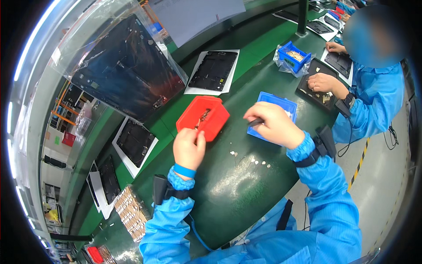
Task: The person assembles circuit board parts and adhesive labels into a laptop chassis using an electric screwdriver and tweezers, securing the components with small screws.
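Note:
My left hand (189,148) is at the near edge of a red plastic bin (184,119), its thumb and fingertips pinched together. What they hold, if anything, is too small to make out. Small dark and coppery parts (204,116) lie in that bin. Over a blue tray (273,98) my right hand (276,125) is closed around a slim black tool (256,122), whose kind does not show. The hand hides much of the tray. Several small white pieces with thin wires (256,163) are scattered on the green table (220,193) between my forearms.
Black panels on white sheets (213,70) line the far side. A clear-wrapped dark panel (132,66) stands at the left. Rows of small parts lie on a brown board (132,213). At the right, a co-worker's hand (323,83) is over a black tray (303,88), near another blue bin (290,55).

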{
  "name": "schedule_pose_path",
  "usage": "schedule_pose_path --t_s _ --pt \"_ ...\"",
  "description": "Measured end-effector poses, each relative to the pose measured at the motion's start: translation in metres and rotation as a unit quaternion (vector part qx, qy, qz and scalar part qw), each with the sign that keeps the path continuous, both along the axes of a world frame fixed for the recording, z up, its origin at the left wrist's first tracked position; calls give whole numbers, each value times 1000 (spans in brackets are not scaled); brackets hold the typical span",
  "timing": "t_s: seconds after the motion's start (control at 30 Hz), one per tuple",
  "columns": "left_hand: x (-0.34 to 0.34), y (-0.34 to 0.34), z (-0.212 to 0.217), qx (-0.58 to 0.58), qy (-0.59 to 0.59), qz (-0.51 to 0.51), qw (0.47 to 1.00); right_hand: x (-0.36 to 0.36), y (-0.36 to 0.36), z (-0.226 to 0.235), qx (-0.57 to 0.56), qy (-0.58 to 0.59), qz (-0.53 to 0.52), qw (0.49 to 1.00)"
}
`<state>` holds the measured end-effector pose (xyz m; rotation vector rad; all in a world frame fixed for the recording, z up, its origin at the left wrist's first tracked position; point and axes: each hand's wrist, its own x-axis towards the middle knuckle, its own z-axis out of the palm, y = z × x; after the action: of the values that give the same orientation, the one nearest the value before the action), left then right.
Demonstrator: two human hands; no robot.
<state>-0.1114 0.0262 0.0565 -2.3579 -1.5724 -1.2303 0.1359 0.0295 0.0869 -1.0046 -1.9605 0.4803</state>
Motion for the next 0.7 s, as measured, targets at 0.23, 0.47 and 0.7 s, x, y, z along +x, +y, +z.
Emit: schedule_pose_path --t_s 0.23,0.47,0.7 --pt "-24 5 -2 -15 -92 69 993 -55 52 -38 25 -323 53 945" --pt "-27 -5 -8 -14 -103 86 991 -75 97 -58 68 -442 35 894" --pt "-27 -16 -14 1 -90 82 993 -81 107 -66 111 -438 92 888"
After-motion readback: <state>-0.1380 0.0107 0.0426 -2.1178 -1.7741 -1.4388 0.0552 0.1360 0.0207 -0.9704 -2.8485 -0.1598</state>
